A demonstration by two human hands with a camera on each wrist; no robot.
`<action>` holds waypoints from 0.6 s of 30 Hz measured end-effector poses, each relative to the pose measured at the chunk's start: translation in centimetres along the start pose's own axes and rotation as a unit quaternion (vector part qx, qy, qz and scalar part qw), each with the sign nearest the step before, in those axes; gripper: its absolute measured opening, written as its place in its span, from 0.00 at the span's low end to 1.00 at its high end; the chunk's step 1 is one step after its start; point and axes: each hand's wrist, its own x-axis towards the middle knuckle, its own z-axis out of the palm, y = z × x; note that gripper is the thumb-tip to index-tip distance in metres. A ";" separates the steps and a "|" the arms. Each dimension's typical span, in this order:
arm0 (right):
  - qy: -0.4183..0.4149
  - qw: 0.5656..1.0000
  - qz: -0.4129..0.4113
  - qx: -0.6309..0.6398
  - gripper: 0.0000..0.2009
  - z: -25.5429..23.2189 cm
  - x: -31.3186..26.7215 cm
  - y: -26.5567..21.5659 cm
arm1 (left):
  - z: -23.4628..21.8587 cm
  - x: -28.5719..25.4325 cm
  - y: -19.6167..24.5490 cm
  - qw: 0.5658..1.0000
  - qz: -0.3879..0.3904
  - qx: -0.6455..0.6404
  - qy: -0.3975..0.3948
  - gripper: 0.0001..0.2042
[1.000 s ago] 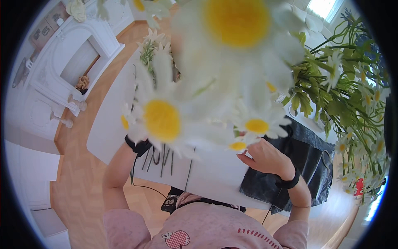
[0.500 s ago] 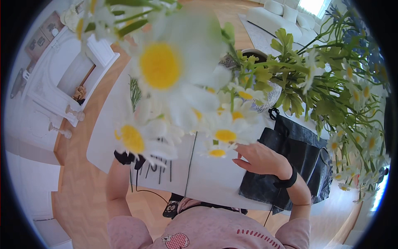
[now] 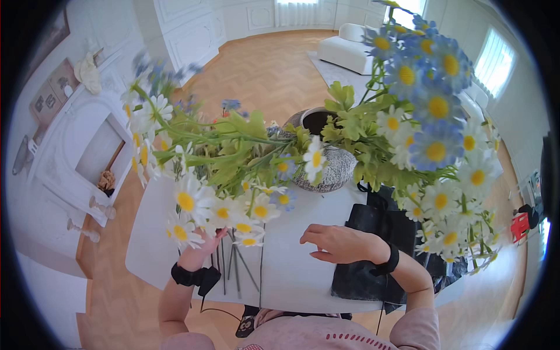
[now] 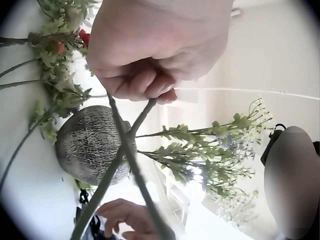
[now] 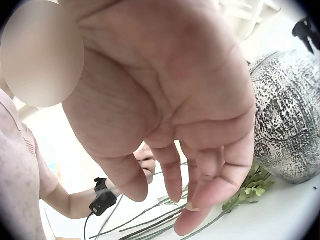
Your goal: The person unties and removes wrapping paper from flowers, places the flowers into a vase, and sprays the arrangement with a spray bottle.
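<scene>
My left hand (image 3: 201, 248) is over the left side of the table, partly behind white daisies (image 3: 185, 201) with yellow centres. In the left wrist view its curled fingers grip two thin green flower stems (image 4: 97, 197), which cross just beyond the fingertips. My right hand (image 3: 347, 242) hovers near the table's middle, fingers loosely bent, holding nothing; its bare palm (image 5: 175, 100) shows in the right wrist view. Ahead stands a rough grey-and-white vase (image 3: 329, 172) with a dark mouth. Leafy sprays rise from it, with blue daisies (image 3: 437, 108) and white ones close to the head camera.
Several stems (image 5: 150, 220) lie on the white table (image 3: 297, 274). A black sheet-like item with straps (image 3: 361, 286) covers part of its right side. Red flowers (image 4: 85, 37) lie among greenery beside the vase. A fireplace (image 3: 76, 157) and white sofa (image 3: 344, 55) stand beyond.
The head view has tilted up, bringing the vase and blue daisies into sight. White daisies that filled the view have moved lower and left. My right hand has shifted left.
</scene>
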 end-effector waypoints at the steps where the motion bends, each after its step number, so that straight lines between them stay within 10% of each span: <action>1: 0.004 1.000 -0.016 -0.006 0.12 0.0 0.0 0.1 | 0.8 -0.1 0.1 0.994 0.004 0.104 0.024 0.11; 14: 0.018 0.995 -0.092 0.026 0.14 1.8 5.5 0.1 | 4.1 -1.6 -0.6 0.978 -0.097 0.186 0.020 0.08; 18: 0.012 0.948 0.006 0.319 0.12 2.2 8.3 -2.0 | 5.2 -2.3 -0.8 0.960 -0.065 0.271 -0.010 0.07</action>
